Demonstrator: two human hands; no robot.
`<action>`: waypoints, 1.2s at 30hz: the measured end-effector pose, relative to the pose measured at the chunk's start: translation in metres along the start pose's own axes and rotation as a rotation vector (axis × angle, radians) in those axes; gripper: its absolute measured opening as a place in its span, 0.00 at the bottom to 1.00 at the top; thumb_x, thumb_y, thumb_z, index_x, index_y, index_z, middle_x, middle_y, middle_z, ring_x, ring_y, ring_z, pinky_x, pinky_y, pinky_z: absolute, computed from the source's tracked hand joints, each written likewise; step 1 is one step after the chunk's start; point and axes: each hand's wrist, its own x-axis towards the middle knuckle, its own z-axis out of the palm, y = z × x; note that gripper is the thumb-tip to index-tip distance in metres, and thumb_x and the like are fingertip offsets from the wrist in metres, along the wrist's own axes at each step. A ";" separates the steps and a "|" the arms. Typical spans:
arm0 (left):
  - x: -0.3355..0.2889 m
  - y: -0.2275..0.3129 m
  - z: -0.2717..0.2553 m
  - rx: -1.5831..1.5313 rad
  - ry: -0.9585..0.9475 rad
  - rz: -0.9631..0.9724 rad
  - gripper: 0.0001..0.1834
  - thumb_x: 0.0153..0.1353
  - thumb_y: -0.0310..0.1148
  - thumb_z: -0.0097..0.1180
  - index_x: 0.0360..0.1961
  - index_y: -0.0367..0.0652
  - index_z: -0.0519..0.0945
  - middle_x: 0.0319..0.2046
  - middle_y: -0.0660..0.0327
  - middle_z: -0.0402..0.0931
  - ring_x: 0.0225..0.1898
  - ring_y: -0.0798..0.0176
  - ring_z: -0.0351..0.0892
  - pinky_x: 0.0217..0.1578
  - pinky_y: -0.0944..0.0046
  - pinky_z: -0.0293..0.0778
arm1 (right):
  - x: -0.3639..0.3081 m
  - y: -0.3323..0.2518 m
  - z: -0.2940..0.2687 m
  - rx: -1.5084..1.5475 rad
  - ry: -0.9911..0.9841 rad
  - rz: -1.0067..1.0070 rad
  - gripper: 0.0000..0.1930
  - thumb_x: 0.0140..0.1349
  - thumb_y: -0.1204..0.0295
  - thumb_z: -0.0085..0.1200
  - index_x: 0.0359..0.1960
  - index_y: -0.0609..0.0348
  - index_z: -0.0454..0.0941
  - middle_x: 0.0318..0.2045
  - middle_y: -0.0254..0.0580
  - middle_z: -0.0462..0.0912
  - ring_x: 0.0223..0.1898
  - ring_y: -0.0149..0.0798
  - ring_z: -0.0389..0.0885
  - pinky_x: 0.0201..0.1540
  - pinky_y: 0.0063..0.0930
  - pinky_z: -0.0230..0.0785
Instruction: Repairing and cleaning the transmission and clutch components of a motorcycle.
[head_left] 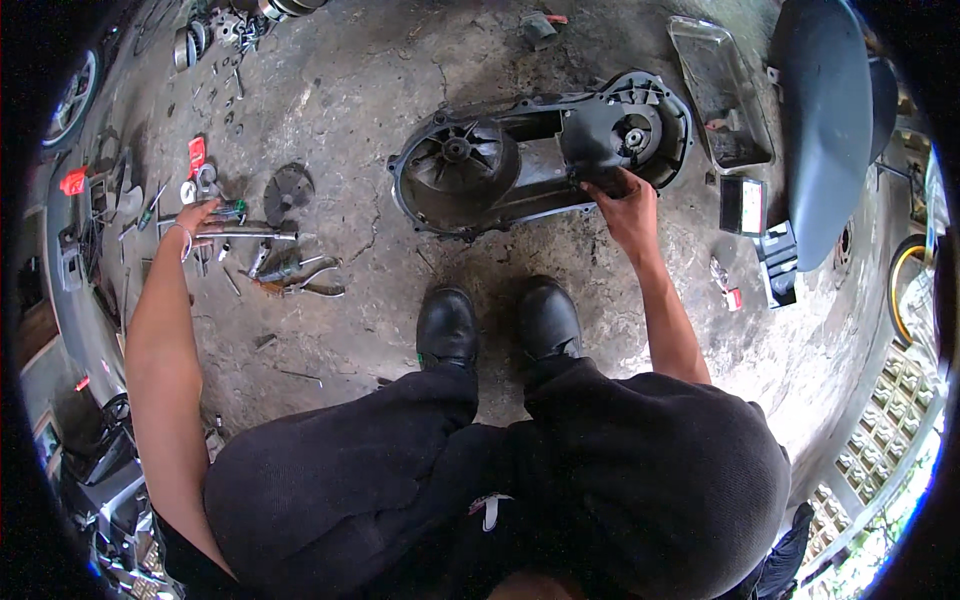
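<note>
A large dark metal scooter transmission cover (480,215) lies on the concrete floor beyond my boots. My right hand (632,212) is at its near right edge, fingers bent over the rim and closed on it; the fingertips are partly hidden. On the left, my left hand (200,217) reaches into a group of hand tools with its fingers stretched out. Beneath and beside those fingers are a long metal bar (265,234) and a tool with a green handle (232,208). A round dark disc (288,193) and pliers (315,283) lie nearby.
A rectangular tray (765,157) stands right of the cover, beside a black scooter seat (828,130). Below the tray sits a box-shaped battery (742,205). Several small metal parts lie at the far left. My boots (447,325) stand close to the cover's near side.
</note>
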 end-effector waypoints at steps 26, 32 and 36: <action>0.027 0.038 0.024 0.080 -0.031 0.076 0.28 0.55 0.59 0.59 0.49 0.52 0.79 0.45 0.61 0.80 0.39 0.59 0.79 0.40 0.54 0.72 | -0.057 -0.031 -0.060 -0.299 -0.127 -0.101 0.07 0.55 0.77 0.62 0.35 0.62 0.79 0.32 0.38 0.80 0.33 0.36 0.75 0.37 0.28 0.67; 0.059 0.073 0.033 0.131 -0.069 0.141 0.24 0.57 0.57 0.58 0.43 0.49 0.80 0.36 0.63 0.79 0.29 0.62 0.76 0.33 0.55 0.70 | -0.214 -0.007 -0.169 -0.383 0.177 -0.020 0.08 0.53 0.81 0.61 0.33 0.57 0.78 0.25 0.34 0.79 0.24 0.36 0.75 0.31 0.25 0.67; 0.072 0.098 0.048 0.113 -0.020 0.196 0.24 0.57 0.56 0.58 0.43 0.47 0.79 0.35 0.61 0.79 0.29 0.62 0.76 0.29 0.56 0.70 | -0.263 -0.026 -0.184 -0.841 0.139 0.144 0.11 0.57 0.76 0.55 0.42 0.57 0.75 0.35 0.39 0.75 0.35 0.36 0.73 0.39 0.30 0.68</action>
